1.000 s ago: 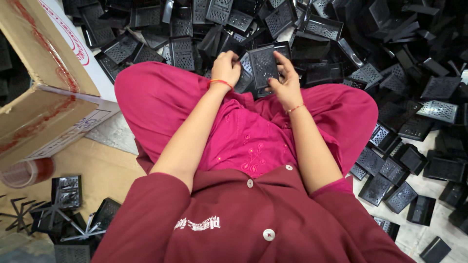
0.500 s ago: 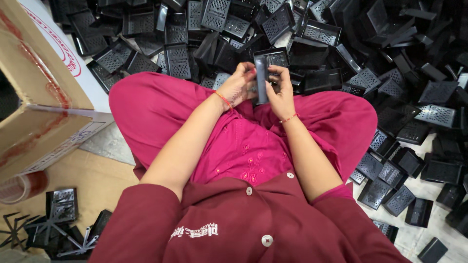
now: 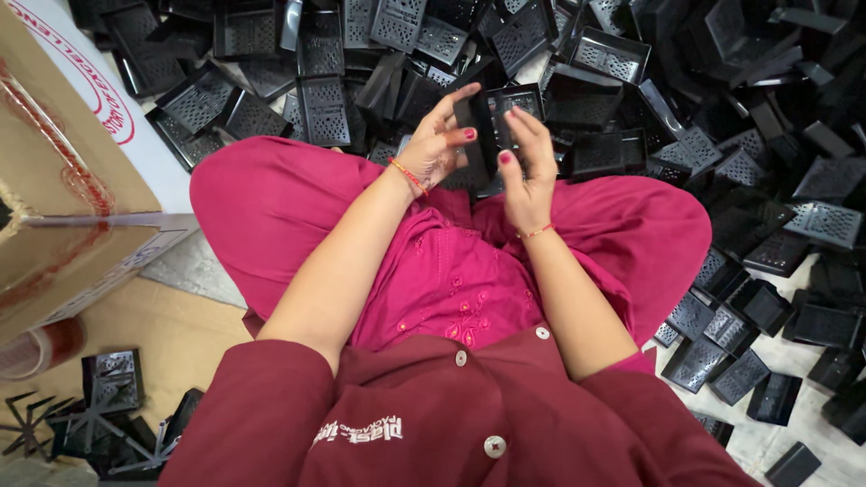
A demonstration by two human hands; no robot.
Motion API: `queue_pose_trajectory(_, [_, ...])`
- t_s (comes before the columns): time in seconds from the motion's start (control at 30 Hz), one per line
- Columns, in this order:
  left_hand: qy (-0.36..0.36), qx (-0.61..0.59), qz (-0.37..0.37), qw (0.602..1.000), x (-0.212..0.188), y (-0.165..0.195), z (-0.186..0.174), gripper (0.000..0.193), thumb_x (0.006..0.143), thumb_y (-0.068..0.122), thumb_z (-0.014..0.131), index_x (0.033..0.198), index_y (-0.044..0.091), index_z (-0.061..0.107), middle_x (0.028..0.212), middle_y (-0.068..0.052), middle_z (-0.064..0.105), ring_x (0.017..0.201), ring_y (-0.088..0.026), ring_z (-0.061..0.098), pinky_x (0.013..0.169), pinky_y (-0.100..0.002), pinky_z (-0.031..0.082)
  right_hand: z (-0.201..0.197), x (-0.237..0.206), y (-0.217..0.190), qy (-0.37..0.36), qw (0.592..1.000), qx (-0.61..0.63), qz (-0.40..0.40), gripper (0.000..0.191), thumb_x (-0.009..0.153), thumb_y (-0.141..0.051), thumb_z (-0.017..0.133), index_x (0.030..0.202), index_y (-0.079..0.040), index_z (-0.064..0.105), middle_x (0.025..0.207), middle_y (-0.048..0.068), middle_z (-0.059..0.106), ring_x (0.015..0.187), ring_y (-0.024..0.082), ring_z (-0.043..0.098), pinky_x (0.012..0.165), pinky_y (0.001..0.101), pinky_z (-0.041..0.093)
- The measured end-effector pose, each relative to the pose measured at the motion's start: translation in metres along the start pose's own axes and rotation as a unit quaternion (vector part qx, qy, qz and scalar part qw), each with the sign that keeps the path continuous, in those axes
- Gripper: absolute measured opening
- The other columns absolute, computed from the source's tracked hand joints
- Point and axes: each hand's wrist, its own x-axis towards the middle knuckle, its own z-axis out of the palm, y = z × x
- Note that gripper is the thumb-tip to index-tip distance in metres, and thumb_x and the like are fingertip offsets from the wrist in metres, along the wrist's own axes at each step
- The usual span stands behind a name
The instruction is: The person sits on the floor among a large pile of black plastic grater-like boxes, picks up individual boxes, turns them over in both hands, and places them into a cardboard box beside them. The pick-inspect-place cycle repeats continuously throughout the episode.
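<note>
Head view: black perforated tray [image 3: 499,115] upright between left hand [image 3: 437,149] and right hand [image 3: 527,171], both grips closed around it.

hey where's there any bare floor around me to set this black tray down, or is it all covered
Bare patches: the brown sheet by your left knee, bordered by the cardboard box and the tape roll; and pale floor at far right among scattered trays. Straight ahead the tray pile covers everything. Left hand and right hand both hold the black tray.

Black perforated trays [image 3: 767,108] litter the floor [image 3: 794,442].
</note>
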Motion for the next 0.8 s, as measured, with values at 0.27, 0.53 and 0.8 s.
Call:
queue_pose_trajectory(0.27, [-0.02,0.028,-0.021,0.999,-0.002,-0.003,-0.001,0.079,0.089,-0.008,0.073,0.154,0.017,0.037,0.146,-0.005,0.053,0.13,-0.022,0.061,0.101,-0.043,0.059,0.008,-0.005,-0.007,-0.02,0.998,-0.053,0.021,0.038,0.106,-0.012,0.058,0.143,-0.007,0.062,0.152,0.018,0.056,0.138,0.033,0.059,0.118,0.0396,0.047])
queue_pose_trajectory(0.53, [-0.024,0.028,-0.045,0.998,-0.005,-0.002,-0.002,0.078,0.089,-0.009,0.075,0.153,0.018,0.038,0.146,-0.007,0.053,0.13,-0.024,0.061,0.101,-0.043,0.06,0.016,-0.014,-0.005,-0.024,0.998,-0.027,0.047,0.05,0.112,-0.033,0.041,0.151,-0.005,0.055,0.162,0.017,0.044,0.15,0.033,0.045,0.128,0.0413,0.031])
queue_pose_trajectory(0.8, [-0.027,0.051,-0.059,0.997,-0.007,0.002,-0.005,0.077,0.09,-0.007,0.074,0.153,0.019,0.038,0.146,-0.006,0.053,0.133,-0.023,0.059,0.103,-0.046,0.061,0.012,-0.012,-0.008,-0.126,0.991,0.002,0.047,0.088,0.108,-0.07,0.025,0.167,-0.005,0.026,0.177,0.02,0.015,0.166,0.038,0.021,0.136,0.046,0.016])
